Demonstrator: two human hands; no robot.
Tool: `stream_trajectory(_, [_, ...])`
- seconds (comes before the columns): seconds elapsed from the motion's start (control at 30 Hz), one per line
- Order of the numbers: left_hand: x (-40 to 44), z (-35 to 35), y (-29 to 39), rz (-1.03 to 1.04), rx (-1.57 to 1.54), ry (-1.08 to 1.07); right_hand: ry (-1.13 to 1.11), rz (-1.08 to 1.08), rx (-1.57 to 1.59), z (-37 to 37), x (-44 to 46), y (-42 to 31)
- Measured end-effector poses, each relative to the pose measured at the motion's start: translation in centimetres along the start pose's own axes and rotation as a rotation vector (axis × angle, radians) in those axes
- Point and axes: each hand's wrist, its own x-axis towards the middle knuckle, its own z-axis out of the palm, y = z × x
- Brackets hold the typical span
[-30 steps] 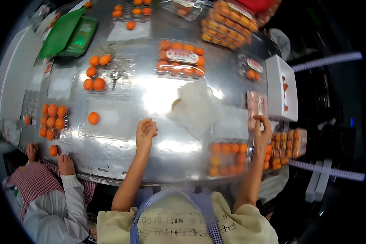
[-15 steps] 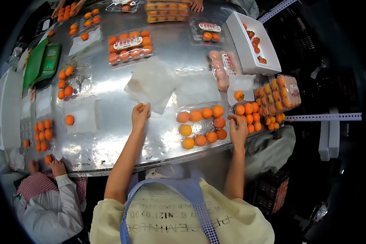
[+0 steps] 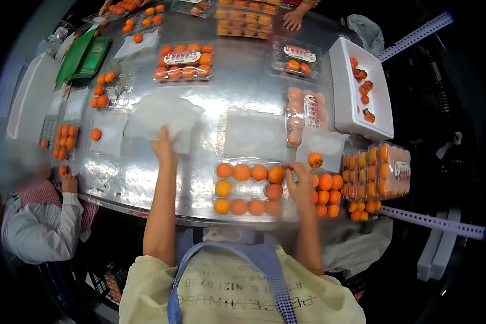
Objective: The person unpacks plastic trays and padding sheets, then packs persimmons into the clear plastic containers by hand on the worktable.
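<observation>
My left hand pinches the near edge of a thin white sheet, which spreads over the metal table in front of it. The fingers of my right hand are closed at the upper right corner of a clear plastic tray. Orange persimmons sit along all four sides of that tray, while its middle shows bare plastic. Just right of my right hand stand more persimmons in rows. Beyond the tray lies a second clear tray with a white liner.
On the right, a white foam box holds several persimmons. Closed packs stand at the right edge; another labelled pack lies farther back. A green scale is at far left. A co-worker's sleeve shows at left; others' hands are at the back.
The white sheet has shifted left with my left hand. My right hand and the tray have moved left, widening the gap to the persimmons on the right. The camera view has turned.
</observation>
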Motion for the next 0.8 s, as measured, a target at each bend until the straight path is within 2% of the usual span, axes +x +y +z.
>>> stream_trajectory(0.03, [-0.8,-1.3,1.5,0.011,-0.015,0.008,-0.067,0.029,0.094,0.3,0.3,0.6])
stream_trajectory(0.13, [-3.2,-7.2,3.2,-0.131,0.050,-0.218,-0.209,0.225,0.472,1.6,1.3,-1.9])
stream_trajectory(0.2, [-7.3,-7.9,3.2,-0.304,0.417,-0.362,-0.523,0.299,0.553,1.4,2.0,-5.1])
stream_trajectory(0.27, [-11.6,-7.5,3.2,-0.487,0.787,-0.509,-0.665,0.074,0.482,1.7,1.9,-8.4])
stream_trajectory(0.37, [-17.4,-7.3,4.9,-0.335,0.575,-0.879,-0.732,-0.442,0.419,3.7,0.2,-10.5])
stream_trajectory(0.4, [-18.1,-7.3,4.4,-0.372,0.397,-0.892,-0.736,-0.476,0.415,4.4,-0.8,-10.9])
stream_trajectory(0.47, [-19.0,-7.8,3.3,-0.506,0.018,-0.847,-0.718,-0.520,0.388,6.1,-2.7,-10.9])
stream_trajectory(0.53, [-19.1,-7.7,2.8,-0.635,-0.228,-0.810,-0.508,-0.501,0.407,6.4,-3.2,-10.1])
stream_trajectory(0.6, [-19.3,-6.0,3.4,-0.729,-0.227,-0.866,-0.340,-0.469,0.321,5.6,-3.0,-9.1])
stream_trajectory(0.63, [-19.5,-4.4,4.3,-0.758,-0.133,-0.946,-0.246,-0.459,0.244,5.6,-3.3,-8.7])
stream_trajectory(0.73, [-21.3,-2.0,4.4,-0.932,-0.172,-0.793,-0.096,-0.363,0.284,5.7,-4.3,-9.8])
stream_trajectory(0.77, [-21.7,-1.2,4.6,-0.955,-0.188,-0.786,-0.083,-0.260,0.363,5.1,-4.9,-11.0])
stream_trajectory(0.8, [-21.8,-0.8,3.7,-0.966,-0.175,-0.821,-0.031,-0.247,0.366,4.5,-5.0,-11.9])
